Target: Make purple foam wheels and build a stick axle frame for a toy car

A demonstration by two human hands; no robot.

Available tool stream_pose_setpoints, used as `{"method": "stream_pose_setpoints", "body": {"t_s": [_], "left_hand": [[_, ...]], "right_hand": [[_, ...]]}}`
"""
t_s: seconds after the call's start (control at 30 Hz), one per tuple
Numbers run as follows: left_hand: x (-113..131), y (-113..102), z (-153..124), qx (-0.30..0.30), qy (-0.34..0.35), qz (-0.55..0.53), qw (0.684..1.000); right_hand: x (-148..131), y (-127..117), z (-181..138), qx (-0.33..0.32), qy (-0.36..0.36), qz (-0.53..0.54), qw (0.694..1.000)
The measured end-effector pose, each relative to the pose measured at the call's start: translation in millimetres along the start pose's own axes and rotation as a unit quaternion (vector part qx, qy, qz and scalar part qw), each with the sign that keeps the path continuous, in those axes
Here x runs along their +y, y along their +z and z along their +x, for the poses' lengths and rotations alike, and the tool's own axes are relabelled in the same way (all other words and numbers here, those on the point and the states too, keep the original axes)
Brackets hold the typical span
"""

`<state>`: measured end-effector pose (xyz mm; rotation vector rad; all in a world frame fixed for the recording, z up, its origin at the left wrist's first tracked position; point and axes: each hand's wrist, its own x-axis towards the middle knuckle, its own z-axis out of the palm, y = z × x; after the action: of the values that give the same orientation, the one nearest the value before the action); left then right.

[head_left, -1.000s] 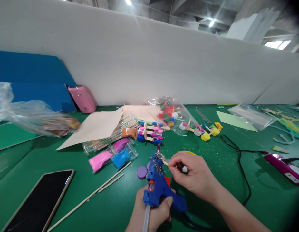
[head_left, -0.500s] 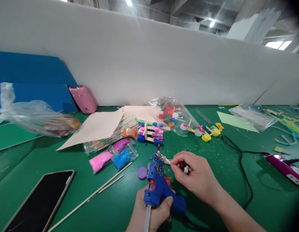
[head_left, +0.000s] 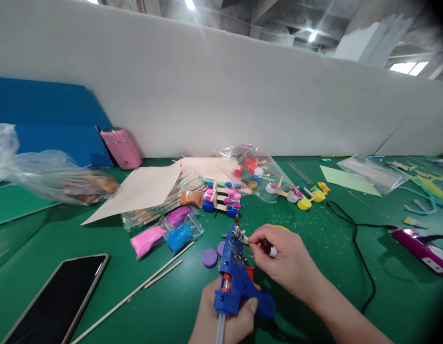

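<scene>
My left hand is wrapped around a blue hot glue gun. Its nozzle points away from me, and a clear glue stick comes out of its back end. Dark and pale residue clings around the front of the gun. My right hand is closed in a pinch beside the nozzle, on a small pale piece mostly hidden by the fingertips. Something white shows under the curled fingers. Two purple caps lie left of the gun, and a red piece shows partly behind it.
Small wheeled models stand ahead, near a bag of coloured caps. Clay packets, wooden sticks and a phone lie left. A black cable runs on the right, beside a magenta device.
My right fingertips have shifted slightly left, closer to the glue gun's front. The view has moved a little, and my left hand keeps its grip on the glue gun.
</scene>
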<state>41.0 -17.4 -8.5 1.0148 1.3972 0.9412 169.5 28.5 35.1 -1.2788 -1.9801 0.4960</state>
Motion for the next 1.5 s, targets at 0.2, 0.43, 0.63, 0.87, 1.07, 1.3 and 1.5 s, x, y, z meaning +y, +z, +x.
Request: {"method": "stream_pose_setpoints", "body": {"t_s": [0.2, 0.43, 0.63, 0.87, 1.07, 1.3, 1.5], "left_hand": [[5, 4, 1, 0.012, -0.019, -0.030, 0.999], [2, 1, 1, 0.000, 0.010, -0.031, 0.999], [-5, -7, 1, -0.024, 0.065, -0.003, 0.998], [-8, -8, -1, -0.011, 0.080, 0.011, 0.997], [-10, -6, 0, 0.002, 0.105, 0.046, 0.993], [-13, -3, 3, 0.014, 0.131, 0.051, 0.990], [-10, -5, 0, 0.003, 0.157, 0.031, 0.987]], "right_hand": [[0, -2, -1, 0.034, 0.016, 0.003, 0.999], [-7, 4, 0, 0.018, -0.041, 0.014, 0.999], [-12, 4, 4, -0.005, -0.075, -0.002, 0.997], [-10, 1, 6, -0.016, -0.068, -0.048, 0.996], [-7, 1, 6, 0.012, -0.050, -0.068, 0.996], [-10, -7, 6, 0.050, -0.032, -0.026, 0.998], [-15, -3, 9, -0.004, -0.062, -0.019, 0.998]]}}
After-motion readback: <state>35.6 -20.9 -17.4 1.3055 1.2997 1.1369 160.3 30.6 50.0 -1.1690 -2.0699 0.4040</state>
